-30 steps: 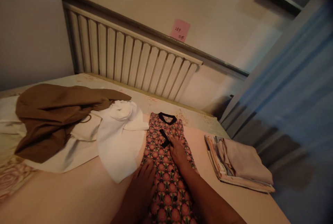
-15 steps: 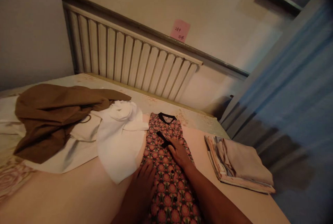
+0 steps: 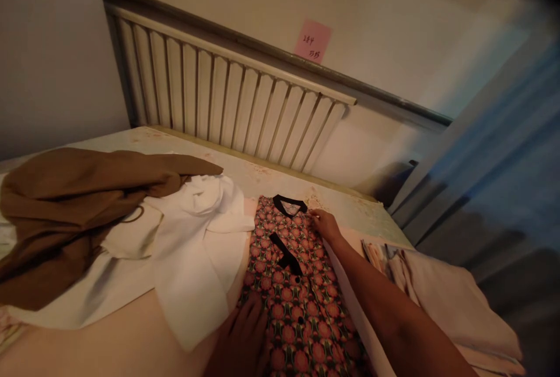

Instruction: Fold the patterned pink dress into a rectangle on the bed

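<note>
A floral shirt (image 3: 289, 301) with a black collar, black buttons and a black strip of trim lies lengthwise in front of me, its sides folded into a narrow panel. My left hand (image 3: 249, 327) rests flat on its lower left side, fingers stretched out, in dim light. At the shoulder just right of the collar, my right hand (image 3: 327, 226) pinches the shirt's edge between thumb and fingers. Left of the shirt lies a crumpled white garment (image 3: 196, 272), its edge close against the patterned cloth.
A brown garment (image 3: 87, 190) is heaped over the white one at the left. Folded clothes (image 3: 455, 295) are stacked at the right, beside a blue curtain (image 3: 494, 190). A radiator (image 3: 227, 97) and a wall with a pink note (image 3: 313, 41) stand behind the bed (image 3: 126, 342).
My right hand has left the black trim and moved up and right to the shirt's shoulder. The left hand stays on the lower left side. The view has shifted slightly.
</note>
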Demonstrator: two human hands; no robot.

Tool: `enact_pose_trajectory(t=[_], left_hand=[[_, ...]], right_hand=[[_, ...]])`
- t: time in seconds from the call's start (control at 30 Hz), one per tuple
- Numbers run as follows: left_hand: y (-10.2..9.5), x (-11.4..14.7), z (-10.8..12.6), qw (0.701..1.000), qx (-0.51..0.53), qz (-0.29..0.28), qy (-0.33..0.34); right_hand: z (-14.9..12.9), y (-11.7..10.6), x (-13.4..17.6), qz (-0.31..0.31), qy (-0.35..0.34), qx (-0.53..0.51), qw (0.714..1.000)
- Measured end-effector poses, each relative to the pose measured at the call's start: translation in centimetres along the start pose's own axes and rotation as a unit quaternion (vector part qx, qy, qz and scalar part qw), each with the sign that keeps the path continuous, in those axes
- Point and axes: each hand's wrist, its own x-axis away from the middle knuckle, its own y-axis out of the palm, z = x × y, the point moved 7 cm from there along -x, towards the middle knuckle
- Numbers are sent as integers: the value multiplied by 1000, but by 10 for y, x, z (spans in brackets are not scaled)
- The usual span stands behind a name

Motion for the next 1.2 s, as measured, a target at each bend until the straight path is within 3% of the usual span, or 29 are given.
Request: enact_pose_trajectory(t=[0.17, 0.27, 0.37, 0.47, 0.57, 0.67, 0.83, 0.97, 1.2], left_hand=[[0, -3, -3, 1000, -9, 21, 16], [6, 0, -3, 1000, 1, 24, 14], [15, 5, -3, 1000, 16, 23, 6], [21, 8, -3, 1000, 21, 20, -3], [19, 7, -4, 1000, 18, 15, -4], [12, 3, -4, 1000, 11, 6, 12], [3, -2, -3, 1000, 16, -14, 12], [-1, -2, 0, 998, 39, -38, 9], [0, -2, 0, 991, 99, -68, -54]], right_hand=[[-9, 39, -33, -84, -42, 2, 996], [-2, 46, -43, -118, -28, 23, 992], [18, 33, -52, -102, 15, 66, 992], [44, 7, -58, -34, 75, 116, 990], [68, -13, -55, 19, 133, 146, 980], [82, -18, -45, 26, 159, 149, 976], [80, -37, -14, 47, 151, 138, 978], [60, -56, 30, 41, 118, 118, 985], [5, -55, 164, -11, 64, 76, 995]])
